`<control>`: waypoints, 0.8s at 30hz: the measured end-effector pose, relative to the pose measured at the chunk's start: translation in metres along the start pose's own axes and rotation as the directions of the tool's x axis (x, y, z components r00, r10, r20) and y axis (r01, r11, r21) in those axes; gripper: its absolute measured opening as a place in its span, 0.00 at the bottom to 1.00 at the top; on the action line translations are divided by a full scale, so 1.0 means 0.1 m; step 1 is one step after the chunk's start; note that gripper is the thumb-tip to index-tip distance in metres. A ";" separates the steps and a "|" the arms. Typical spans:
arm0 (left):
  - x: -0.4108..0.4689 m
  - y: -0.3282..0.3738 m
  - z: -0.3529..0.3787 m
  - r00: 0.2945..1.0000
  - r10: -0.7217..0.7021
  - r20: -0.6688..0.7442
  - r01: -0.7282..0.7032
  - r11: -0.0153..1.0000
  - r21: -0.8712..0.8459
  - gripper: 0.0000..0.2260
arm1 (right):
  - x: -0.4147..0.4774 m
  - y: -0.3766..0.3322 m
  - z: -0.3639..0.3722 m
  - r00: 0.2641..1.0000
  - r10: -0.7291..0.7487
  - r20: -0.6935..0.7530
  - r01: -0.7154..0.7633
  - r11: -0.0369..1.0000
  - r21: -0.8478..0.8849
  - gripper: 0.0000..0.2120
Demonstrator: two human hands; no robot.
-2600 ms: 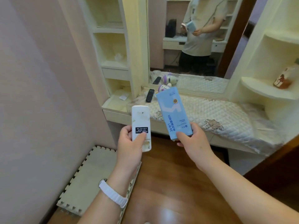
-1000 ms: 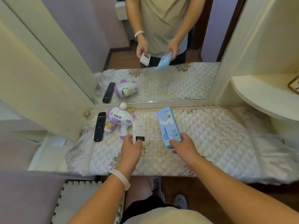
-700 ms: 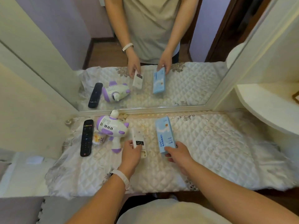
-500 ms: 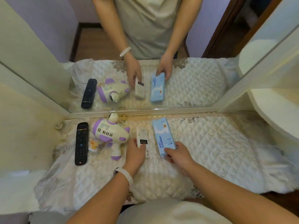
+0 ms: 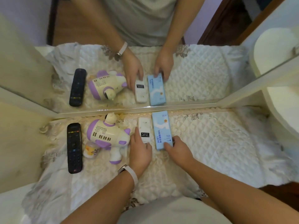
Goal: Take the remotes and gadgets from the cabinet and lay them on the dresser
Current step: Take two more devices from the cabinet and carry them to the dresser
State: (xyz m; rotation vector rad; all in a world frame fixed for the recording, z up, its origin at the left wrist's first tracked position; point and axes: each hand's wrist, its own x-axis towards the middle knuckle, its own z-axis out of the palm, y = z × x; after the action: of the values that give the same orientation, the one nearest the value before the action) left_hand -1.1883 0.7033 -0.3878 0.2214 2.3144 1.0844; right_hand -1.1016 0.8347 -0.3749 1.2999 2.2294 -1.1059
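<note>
White remote (image 5: 144, 130); blue box (image 5: 161, 130), whitish swirl

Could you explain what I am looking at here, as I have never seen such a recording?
No machine here: a person wears a camera on the head, looking down at both hands. The upper half is a mirror, repeating everything. On the dresser's quilted cover lie a black remote, a purple-and-white toy gadget and a small yellow tub. The left hand has its grip on a white remote, label up; the right hand pinches a blue box beside it. Both seem to rest on the cover.
</note>
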 end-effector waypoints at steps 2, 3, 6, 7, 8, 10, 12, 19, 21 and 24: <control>-0.03 -0.01 0.01 0.999 0.009 0.037 -0.011 0.998 0.067 0.36 | 0.01 0.01 -0.02 0.999 -0.009 -0.032 0.006 0.994 -0.106 0.13; -0.05 -0.01 0.02 0.999 0.018 0.042 -0.022 0.996 0.085 0.36 | 0.01 0.02 -0.03 0.999 -0.018 -0.040 0.012 0.988 -0.153 0.14; -0.10 -0.01 0.02 0.999 0.022 0.048 -0.028 0.992 0.120 0.35 | 0.03 0.05 -0.05 0.997 -0.064 -0.049 0.051 0.970 -0.239 0.18; -0.12 0.00 0.02 0.999 0.019 0.048 -0.025 0.991 0.132 0.35 | 0.02 0.04 -0.07 0.995 -0.086 -0.050 0.071 0.964 -0.256 0.18; -0.15 0.01 0.02 0.999 0.017 0.046 -0.023 0.989 0.144 0.34 | 0.00 0.05 -0.09 0.993 -0.111 -0.049 0.093 0.958 -0.271 0.18; -0.20 0.05 0.01 0.999 0.035 0.037 -0.040 0.986 0.163 0.33 | -0.02 0.07 -0.14 0.983 -0.178 -0.046 0.155 0.937 -0.313 0.17; -0.26 0.10 -0.01 0.997 0.068 0.022 -0.071 0.980 0.185 0.30 | -0.04 0.09 -0.21 0.959 -0.278 -0.047 0.241 0.894 -0.378 0.17; -0.55 0.38 -0.10 0.977 0.182 -0.113 -0.132 0.927 0.351 0.22 | -0.06 0.10 -0.53 0.803 -0.595 0.044 0.514 0.652 -0.558 0.22; -0.67 0.45 -0.11 0.954 0.258 -0.156 -0.169 0.887 0.429 0.21 | -0.08 0.07 -0.63 0.747 -0.660 0.078 0.568 0.573 -0.590 0.23; -0.83 0.55 -0.14 0.915 0.346 -0.205 -0.196 0.829 0.524 0.19 | -0.13 0.03 -0.77 0.647 -0.752 0.123 0.665 0.478 -0.574 0.27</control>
State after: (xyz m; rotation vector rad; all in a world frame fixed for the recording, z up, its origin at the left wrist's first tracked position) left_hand -1.1325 0.6996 -0.3050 0.6502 2.8745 0.6507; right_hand -1.0847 0.8864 -0.3183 0.1381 2.9887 -0.4024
